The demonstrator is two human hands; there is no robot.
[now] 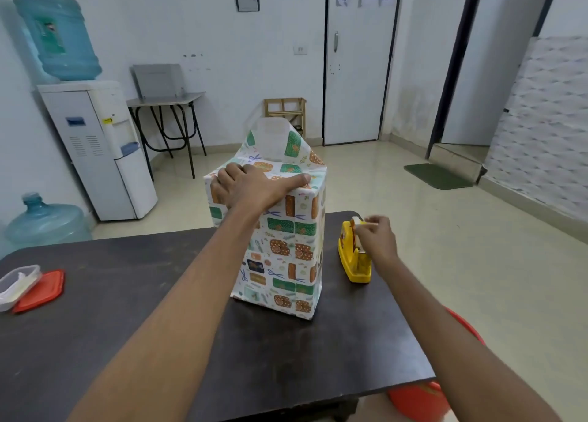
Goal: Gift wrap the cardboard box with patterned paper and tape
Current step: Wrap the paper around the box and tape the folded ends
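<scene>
Box (280,249): stands upright mid-table (127,294), wrapped in paper (286,227); one flap (273,141) sticks up at the far top edge.
Left hand (251,187): flat, fingers spread, pressing folded paper onto the box top.
Right hand (375,237): fingers curled, pinching tape (355,221) at the dispenser's top.
Dispenser (354,259): yellow, just right of the box.
Left edge: tub (17,283) touching a red lid (41,289).

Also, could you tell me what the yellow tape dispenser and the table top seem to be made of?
The yellow tape dispenser looks like moulded plastic: uniform colour, smooth glossy faces. The table top seems to be dark wood or laminate, matt and scuffed.
</scene>
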